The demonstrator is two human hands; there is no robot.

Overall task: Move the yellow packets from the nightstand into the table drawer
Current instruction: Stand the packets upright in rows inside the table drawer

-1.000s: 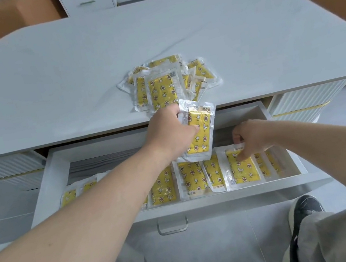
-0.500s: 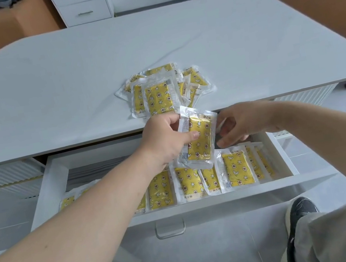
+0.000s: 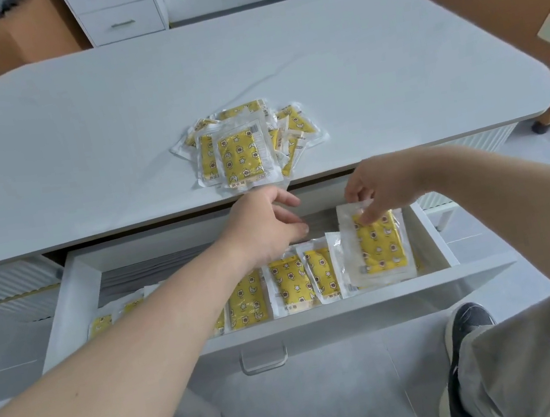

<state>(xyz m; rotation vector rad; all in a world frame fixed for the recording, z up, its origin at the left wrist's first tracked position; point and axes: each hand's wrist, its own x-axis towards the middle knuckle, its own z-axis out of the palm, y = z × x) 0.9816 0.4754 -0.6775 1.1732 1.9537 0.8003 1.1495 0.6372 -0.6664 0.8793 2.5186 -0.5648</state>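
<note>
Yellow packets sit in two places: a loose pile (image 3: 247, 143) on the white tabletop (image 3: 70, 141) near its front edge, and a row (image 3: 280, 288) laid flat along the front of the open drawer (image 3: 81, 286) below. Going from the left, the drawer's left end holds a few packets partly hidden under the left forearm, then several overlapping ones toward the middle.

The left hand (image 3: 264, 226) hovers above the drawer's middle, just under the table edge. Half a second ago it pinched a packet by its upper left corner; now it holds nothing, its fingers loosely curled and slightly parted, touching no packet that I can see. That packet has passed across to the right hand (image 3: 386, 190), which a second ago was down in the drawer pressing on the row.

The right hand now holds the passed packet (image 3: 377, 245) by its top edge, thumb and fingertips closed narrowly on the clear wrapper, the packet hanging tilted over the right end of the drawer, over the last packets in the row. Whether its lower edge touches them I cannot tell.

The handover likely frees the left hand to fetch another from the pile while the right lays this one down. Much of the pile remains, so the task looks roughly midway.
</note>
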